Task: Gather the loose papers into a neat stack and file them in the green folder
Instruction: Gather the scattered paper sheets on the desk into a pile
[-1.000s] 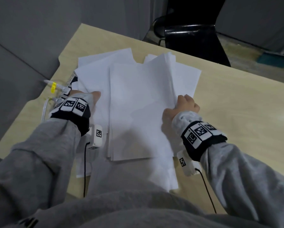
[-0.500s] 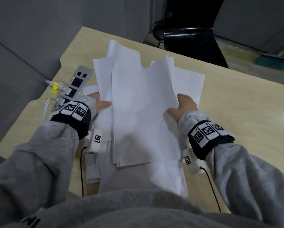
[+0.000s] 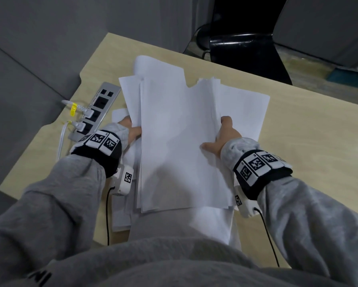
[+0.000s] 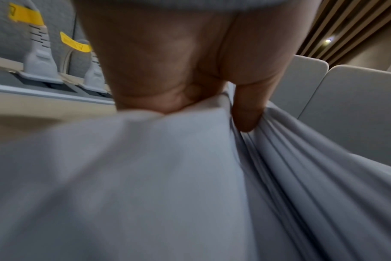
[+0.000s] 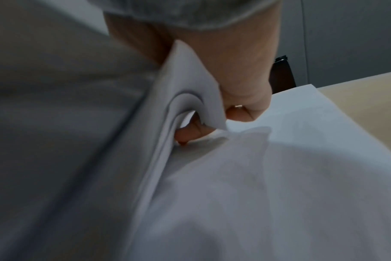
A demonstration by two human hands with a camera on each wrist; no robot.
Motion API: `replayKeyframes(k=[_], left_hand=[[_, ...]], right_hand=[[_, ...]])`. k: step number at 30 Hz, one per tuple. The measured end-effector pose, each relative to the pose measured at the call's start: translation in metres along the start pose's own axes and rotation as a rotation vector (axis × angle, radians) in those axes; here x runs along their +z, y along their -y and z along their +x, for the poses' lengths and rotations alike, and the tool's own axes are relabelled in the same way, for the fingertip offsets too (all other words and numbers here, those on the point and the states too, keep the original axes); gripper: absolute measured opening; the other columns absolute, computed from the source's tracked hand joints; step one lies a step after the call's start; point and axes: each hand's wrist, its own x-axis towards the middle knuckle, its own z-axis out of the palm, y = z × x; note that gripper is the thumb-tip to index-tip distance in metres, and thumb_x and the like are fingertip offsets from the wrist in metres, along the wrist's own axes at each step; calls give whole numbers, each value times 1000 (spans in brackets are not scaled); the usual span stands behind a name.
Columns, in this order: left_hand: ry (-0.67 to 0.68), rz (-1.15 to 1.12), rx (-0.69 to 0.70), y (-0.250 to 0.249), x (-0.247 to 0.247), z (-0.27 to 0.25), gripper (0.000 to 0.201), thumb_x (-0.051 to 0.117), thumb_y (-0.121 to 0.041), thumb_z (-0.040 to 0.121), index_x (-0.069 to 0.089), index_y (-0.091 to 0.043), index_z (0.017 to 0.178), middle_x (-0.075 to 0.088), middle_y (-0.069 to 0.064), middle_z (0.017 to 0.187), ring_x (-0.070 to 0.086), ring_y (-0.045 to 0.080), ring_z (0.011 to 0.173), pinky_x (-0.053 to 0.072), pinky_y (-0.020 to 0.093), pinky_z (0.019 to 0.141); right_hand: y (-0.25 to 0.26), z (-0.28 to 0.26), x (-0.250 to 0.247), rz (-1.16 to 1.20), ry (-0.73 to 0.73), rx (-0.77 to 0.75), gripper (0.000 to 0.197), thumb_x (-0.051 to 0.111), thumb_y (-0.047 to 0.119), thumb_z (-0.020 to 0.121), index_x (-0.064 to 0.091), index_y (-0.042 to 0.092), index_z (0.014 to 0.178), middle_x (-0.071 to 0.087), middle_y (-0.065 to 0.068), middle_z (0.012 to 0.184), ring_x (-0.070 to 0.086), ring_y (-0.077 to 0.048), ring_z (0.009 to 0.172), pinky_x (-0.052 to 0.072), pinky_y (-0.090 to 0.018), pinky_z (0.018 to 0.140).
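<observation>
A stack of white papers is lifted off the wooden table, tilted toward me. My left hand grips its left edge; in the left wrist view the fingers curl in among the sheets. My right hand grips the right edge, thumb on top; in the right wrist view its fingertips tuck under bent sheets. More loose sheets lie flat underneath and by the near edge. No green folder shows in any view.
A grey power strip with white plugs and yellow-tagged cables lies on the table's left side, close to my left hand. A black chair stands beyond the far edge. Bare tabletop extends to the right.
Both hands have raised the stack from lying flat to lifted and tilted up. The sheets that covered the power strip have been drawn rightward, and the strip now shows.
</observation>
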Motion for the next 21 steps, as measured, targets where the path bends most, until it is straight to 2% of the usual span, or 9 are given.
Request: replayKeyframes(k=[2, 4, 6, 10, 12, 14, 16, 18, 21], left_hand=[[-45, -36, -28, -2, 3, 0, 50, 52, -20, 94, 35, -1, 137, 49, 22, 134, 48, 38, 122, 39, 38, 97], [-80, -61, -36, 1, 5, 4, 49, 56, -21, 92, 39, 0, 134, 51, 23, 131, 50, 37, 120, 41, 37, 95], [-111, -107, -59, 7, 2, 5, 55, 61, -25, 89, 39, -2, 134, 51, 21, 132, 50, 36, 121, 41, 37, 96], [-61, -159, -67, 25, -7, 9, 67, 65, -33, 83, 36, -11, 139, 48, 13, 138, 48, 31, 124, 37, 34, 100], [-163, -210, -101, 23, -7, 7, 65, 70, -24, 77, 42, -10, 134, 52, 16, 133, 52, 33, 118, 42, 35, 95], [-353, -212, -127, 15, -5, 0, 57, 71, -16, 73, 46, -11, 124, 51, 16, 130, 52, 34, 115, 44, 35, 89], [-439, -18, -54, 3, 0, -13, 52, 69, -24, 74, 45, -17, 119, 44, 15, 129, 46, 35, 117, 42, 40, 93], [-330, 153, 21, -9, 7, -24, 42, 60, -36, 83, 46, -17, 118, 46, 12, 125, 48, 32, 114, 44, 43, 95], [-47, 177, 19, -26, 22, -29, 48, 43, -51, 89, 57, -11, 113, 63, 11, 108, 57, 27, 87, 45, 30, 78]], right_hand=[[1, 1, -2, 67, -5, 35, 86, 73, 33, 78, 17, 16, 141, 54, -9, 106, 57, -33, 103, 41, -34, 82], [0, 2, -4, -17, 4, 45, 67, 68, 40, 81, 33, 12, 132, 55, -9, 119, 55, -32, 109, 42, -37, 86], [-5, 5, -6, -23, -12, 70, 56, 62, 44, 84, 42, 10, 124, 56, -10, 123, 54, -32, 112, 42, -37, 87], [-23, -4, -8, 177, -68, 161, 49, 60, 37, 88, 43, 11, 126, 58, -11, 124, 56, -33, 111, 43, -37, 88], [-31, -9, -11, 194, -73, 213, 48, 59, 34, 88, 43, 11, 126, 57, -12, 125, 56, -34, 111, 44, -38, 91], [-38, -10, -17, 142, -55, 262, 51, 59, 32, 87, 41, 11, 130, 56, -12, 127, 55, -35, 114, 45, -40, 96], [-42, -10, -21, 87, -57, 256, 52, 57, 29, 88, 39, 11, 133, 55, -12, 129, 53, -34, 117, 43, -40, 98], [-45, -8, -21, 55, -87, 215, 52, 53, 27, 92, 35, 10, 138, 50, -12, 135, 50, -33, 122, 40, -39, 102], [-46, -8, -19, 35, -109, 165, 55, 52, 25, 94, 30, 12, 142, 47, -12, 138, 49, -32, 124, 40, -35, 101]])
